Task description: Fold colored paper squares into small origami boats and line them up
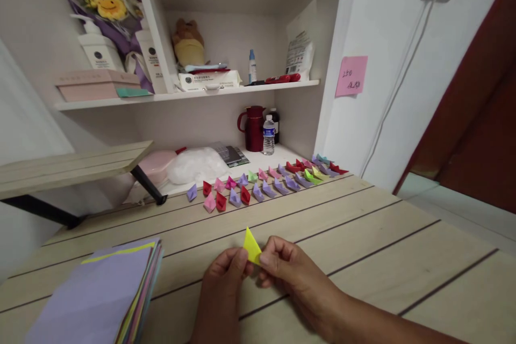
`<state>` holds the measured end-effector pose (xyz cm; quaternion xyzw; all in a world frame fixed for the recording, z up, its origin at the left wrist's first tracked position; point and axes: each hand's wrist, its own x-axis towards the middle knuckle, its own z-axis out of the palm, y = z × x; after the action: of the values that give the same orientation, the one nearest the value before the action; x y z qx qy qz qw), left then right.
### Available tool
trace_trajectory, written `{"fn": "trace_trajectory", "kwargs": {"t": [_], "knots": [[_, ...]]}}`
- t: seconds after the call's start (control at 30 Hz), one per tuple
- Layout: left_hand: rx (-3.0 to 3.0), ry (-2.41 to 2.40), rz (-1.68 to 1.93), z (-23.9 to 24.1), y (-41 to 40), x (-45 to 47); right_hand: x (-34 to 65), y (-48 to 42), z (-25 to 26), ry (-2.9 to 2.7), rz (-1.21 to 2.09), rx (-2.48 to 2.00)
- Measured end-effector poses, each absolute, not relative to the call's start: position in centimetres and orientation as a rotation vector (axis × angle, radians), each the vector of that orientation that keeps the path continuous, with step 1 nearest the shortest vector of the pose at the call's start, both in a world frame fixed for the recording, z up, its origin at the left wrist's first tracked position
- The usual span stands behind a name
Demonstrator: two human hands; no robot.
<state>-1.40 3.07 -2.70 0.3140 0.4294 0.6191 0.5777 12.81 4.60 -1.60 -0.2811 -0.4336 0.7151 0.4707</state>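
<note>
A small piece of folded yellow paper (251,246), triangular with its point upward, is held just above the wooden table (346,258). My left hand (226,274) pinches its lower left corner between thumb and fingers. On the other side, my right hand (288,266) grips the lower right corner the same way, fingers curled behind. Beyond my hands, rows of small folded paper boats (280,187) in purple, red, pink, green and yellow line the table's back edge.
At the left lies a stack of coloured paper (92,290), purple on top. A small raised wooden shelf (76,166) on black legs stands behind it. The white cabinet holds a dark red jug (254,129), a water bottle (269,135) and a white plastic bag (197,165).
</note>
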Motion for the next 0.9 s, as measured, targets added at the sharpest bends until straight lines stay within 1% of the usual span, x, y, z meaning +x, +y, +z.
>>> {"fn": "trace_trajectory", "kwargs": {"t": [0.1,0.17,0.27,0.47,0.67,0.9], "knots": [[0.746,0.941,1.364,-1.8,2.3,-1.2,13.4,4.9,-0.7,-1.174,1.623,-0.739],[0.751,0.899,1.275,-1.7,1.8,-1.0,13.9,5.0,0.0,-1.187,1.596,-0.724],[0.737,0.83,1.213,-2.1,1.5,-0.8,14.5,4.9,0.5,-1.193,1.674,-0.62],[0.674,0.726,1.233,-2.6,1.8,-0.6,15.0,4.6,0.3,-1.29,1.781,-0.452],[0.712,0.712,1.199,-1.8,1.6,-0.5,15.2,4.7,0.4,-1.397,1.737,-0.531],[0.739,0.704,1.182,-1.9,1.6,-0.7,14.9,4.4,0.4,-1.257,1.856,-0.45]]}}
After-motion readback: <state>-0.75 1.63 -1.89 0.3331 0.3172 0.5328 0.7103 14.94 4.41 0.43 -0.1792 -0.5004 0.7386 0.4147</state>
